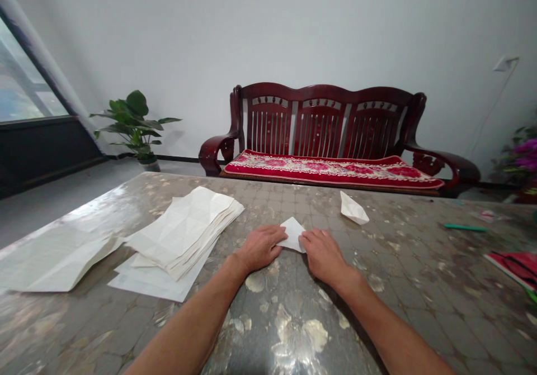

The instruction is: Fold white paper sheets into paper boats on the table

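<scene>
Pinching folded paper (292, 233), tip pointing away

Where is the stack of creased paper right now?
Head view: the stack of creased paper lies on the table, left of the left hand, resting on a few flat sheets.

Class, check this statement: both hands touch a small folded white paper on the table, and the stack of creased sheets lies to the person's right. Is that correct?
Not quite. The head view shows the stack of creased sheets to the person's left, not right. The rest holds: the left hand and right hand both touch the folded paper on the table.
</scene>
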Demonstrator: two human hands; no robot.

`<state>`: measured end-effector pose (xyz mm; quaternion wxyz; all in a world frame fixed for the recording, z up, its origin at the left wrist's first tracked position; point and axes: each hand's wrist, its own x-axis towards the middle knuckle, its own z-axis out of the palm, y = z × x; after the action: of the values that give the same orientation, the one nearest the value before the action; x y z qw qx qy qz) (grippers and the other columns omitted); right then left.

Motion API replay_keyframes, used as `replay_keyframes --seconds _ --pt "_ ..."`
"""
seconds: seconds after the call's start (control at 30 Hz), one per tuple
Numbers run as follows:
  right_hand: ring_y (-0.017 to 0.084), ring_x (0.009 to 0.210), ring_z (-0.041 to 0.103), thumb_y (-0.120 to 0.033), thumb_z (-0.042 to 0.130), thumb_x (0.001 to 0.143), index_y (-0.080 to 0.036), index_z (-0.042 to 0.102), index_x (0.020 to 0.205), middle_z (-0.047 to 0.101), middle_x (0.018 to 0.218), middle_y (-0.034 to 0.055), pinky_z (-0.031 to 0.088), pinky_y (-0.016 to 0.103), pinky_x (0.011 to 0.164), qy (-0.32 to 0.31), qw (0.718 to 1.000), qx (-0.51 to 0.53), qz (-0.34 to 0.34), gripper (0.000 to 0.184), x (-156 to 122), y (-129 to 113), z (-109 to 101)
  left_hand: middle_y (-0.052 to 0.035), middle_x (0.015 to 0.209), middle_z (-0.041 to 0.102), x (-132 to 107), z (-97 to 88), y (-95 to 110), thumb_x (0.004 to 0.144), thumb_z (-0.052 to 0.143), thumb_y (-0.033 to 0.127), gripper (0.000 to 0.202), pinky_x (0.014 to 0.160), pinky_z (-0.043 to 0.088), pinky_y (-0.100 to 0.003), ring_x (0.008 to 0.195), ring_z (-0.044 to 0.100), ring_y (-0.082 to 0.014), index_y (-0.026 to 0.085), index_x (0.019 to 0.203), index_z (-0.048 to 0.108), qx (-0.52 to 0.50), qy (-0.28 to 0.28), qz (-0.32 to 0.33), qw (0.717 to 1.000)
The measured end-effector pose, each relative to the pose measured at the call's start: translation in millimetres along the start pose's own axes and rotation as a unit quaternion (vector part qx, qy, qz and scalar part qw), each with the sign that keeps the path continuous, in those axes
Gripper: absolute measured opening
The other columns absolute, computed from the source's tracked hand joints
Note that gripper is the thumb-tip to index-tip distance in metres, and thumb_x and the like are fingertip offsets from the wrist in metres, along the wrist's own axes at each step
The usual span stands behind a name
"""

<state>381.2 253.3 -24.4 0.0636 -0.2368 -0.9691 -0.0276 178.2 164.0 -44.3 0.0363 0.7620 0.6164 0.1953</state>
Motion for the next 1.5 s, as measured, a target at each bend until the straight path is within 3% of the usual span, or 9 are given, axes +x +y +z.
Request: replay_keyframes --seconds 0.2,0.3,0.43,0.53,0.77,1.03,1.27,1.5 --pt "0.026 0.100 0.056 -0.008 0.048 0.085 -0.018 0.067 0.101 0.068 0.104 0.0123 0.037 0.035 0.087 -0.009 1.000 -0.004 0.016 0.027 -1 2 -1 -0.0055 0.137 0.061 2 -6.1 3 0.082 0.063 0.020 0.042 0.111 0.037 -0.040 0.124 0.056 -0.0237 0.026 0.124 0.065 0.009 -0.013 0.000 1.000" --pt "0.024 0.102 0.056 -0.011 0.049 0.088 -0.019 0.069 0.096 0.067 0.104 0.0101 0.039 0.032 0.086 -0.005 0.999 0.034 0.015 0.023 0 10 -1 -0.0036 0.131 0.066 3 -5.7 -3 0.088 0.060 0.028 0.030 0.110 0.038 -0.038 0.120 0.060 -0.0218 0.028 0.117 0.070 -0.022 -0.006 -0.006 1.000" --pt "0.020 0.100 0.056 -0.017 0.049 0.093 -0.021 0.073 0.094 0.066 0.100 0.0063 0.040 0.028 0.085 0.000 0.994 0.108 0.021 0.024 2 23 1 -0.0007 0.115 0.074 3 -1.7 -13 0.095 0.052 0.035 0.026 0.106 0.041 -0.033 0.112 0.064 -0.0185 0.027 0.101 0.076 -0.091 0.013 -0.050 0.994" --pt "0.018 0.097 0.057 -0.017 0.050 0.093 -0.020 0.073 0.091 0.065 0.095 0.0051 0.040 0.027 0.083 -0.008 0.990 0.133 0.039 0.023 4 32 2 -0.0006 0.112 0.075 3 1.6 -18 0.092 0.056 0.035 0.024 0.102 0.044 -0.032 0.109 0.064 -0.0195 0.025 0.103 0.075 -0.122 0.035 -0.103 0.987" --pt "0.019 0.093 0.058 -0.024 0.052 0.094 -0.021 0.069 0.088 0.066 0.092 0.0055 0.037 0.027 0.076 -0.027 0.991 0.102 0.088 0.019 6 39 2 -0.0017 0.106 0.075 5 3.2 -21 0.086 0.061 0.034 0.020 0.098 0.045 -0.031 0.102 0.065 -0.0216 0.023 0.095 0.076 -0.120 0.060 -0.150 0.980" --pt "0.020 0.094 0.060 -0.034 0.051 0.097 -0.023 0.066 0.096 0.071 0.097 0.0032 0.032 0.027 0.069 -0.012 0.985 0.085 0.151 0.018 4 38 7 0.0002 0.100 0.075 4 1.8 -25 0.081 0.063 0.033 0.015 0.096 0.045 -0.030 0.097 0.065 -0.0203 0.023 0.082 0.074 -0.135 0.074 -0.145 0.977" --pt "0.019 0.090 0.061 -0.033 0.050 0.097 -0.022 0.064 0.095 0.071 0.098 0.0040 0.030 0.027 0.068 -0.005 0.983 0.095 0.159 0.018 6 39 12 -0.0032 0.101 0.075 5 5.0 -29 0.087 0.055 0.035 0.026 0.097 0.045 -0.033 0.097 0.066 -0.0206 0.020 0.073 0.070 -0.145 0.090 -0.161 0.972" --pt "0.017 0.090 0.060 -0.035 0.052 0.094 -0.022 0.064 0.096 0.069 0.099 0.0032 0.032 0.025 0.071 -0.019 0.980 0.162 0.117 0.018 4 53 17 -0.0046 0.102 0.073 2 2.9 -27 0.079 0.064 0.032 0.018 0.096 0.045 -0.036 0.097 0.065 -0.0222 0.019 0.068 0.068 -0.108 0.101 -0.196 0.969"
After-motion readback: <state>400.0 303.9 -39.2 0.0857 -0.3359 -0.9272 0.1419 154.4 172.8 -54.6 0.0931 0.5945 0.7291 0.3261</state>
